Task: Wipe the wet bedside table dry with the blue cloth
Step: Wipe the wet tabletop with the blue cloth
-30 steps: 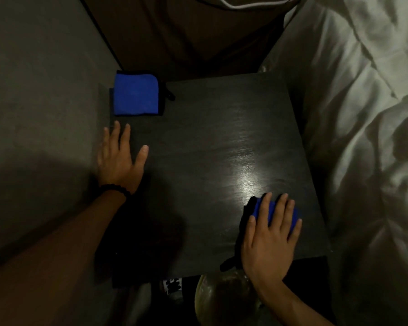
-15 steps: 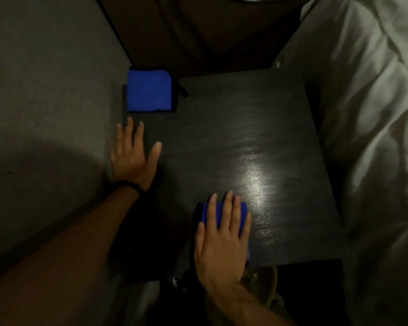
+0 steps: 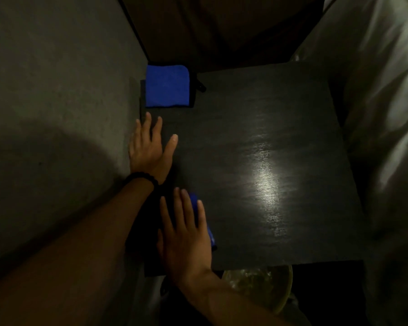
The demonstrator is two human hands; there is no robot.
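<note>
The dark wooden bedside table fills the middle of the view, with a shiny patch right of centre. My right hand lies flat near the table's front left corner and presses down on a blue cloth; only a thin blue strip shows past my fingers. My left hand rests flat with fingers spread on the table's left edge, a dark band around its wrist. A second folded blue cloth lies at the far left corner, just beyond my left fingertips.
A grey wall runs along the table's left side. White bedding lies close against the right side. A round glassy object sits below the front edge. A dark headboard stands behind.
My right hand has slid the cloth leftward along the table's front, from the right corner to the left corner. My left hand has stayed in place.
</note>
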